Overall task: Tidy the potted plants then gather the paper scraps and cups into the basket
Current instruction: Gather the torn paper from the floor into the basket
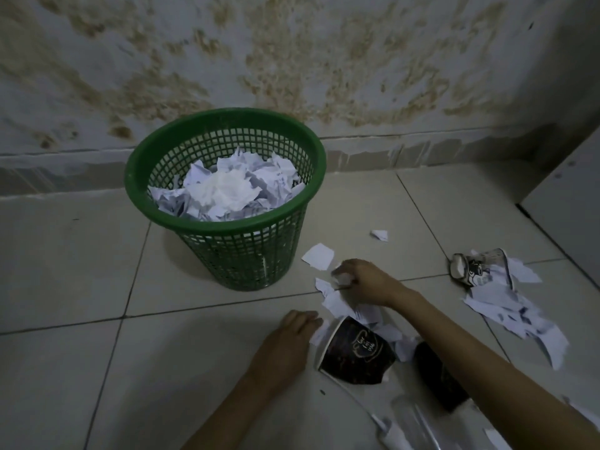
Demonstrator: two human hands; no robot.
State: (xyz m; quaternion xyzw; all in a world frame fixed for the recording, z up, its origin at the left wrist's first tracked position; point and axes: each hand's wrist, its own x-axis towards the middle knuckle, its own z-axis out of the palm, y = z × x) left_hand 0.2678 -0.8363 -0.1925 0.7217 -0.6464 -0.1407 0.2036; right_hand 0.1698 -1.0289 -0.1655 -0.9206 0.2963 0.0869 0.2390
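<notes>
Two bare forearms enter from the lower edge — no sleeves, watch, bracelets or gloves visible. The left hand (292, 332) and right hand (363, 280) show no visible rings — fingernail detail is lost in dim light.

I look down at a floor (74, 274) of large pale square tiles with thin dark grout lines running slantwise away from me. Ahead of me the wall (292, 53) is pale and heavily blotched with brownish-yellow stains, thickest in a band above the floor. A low tiled skirting (373, 154) runs along its foot, grey and brownish in patches. At my far right a pale flat panel (571, 190), perhaps a cabinet or a door, stands on the floor. The light is dim and cool.
</notes>
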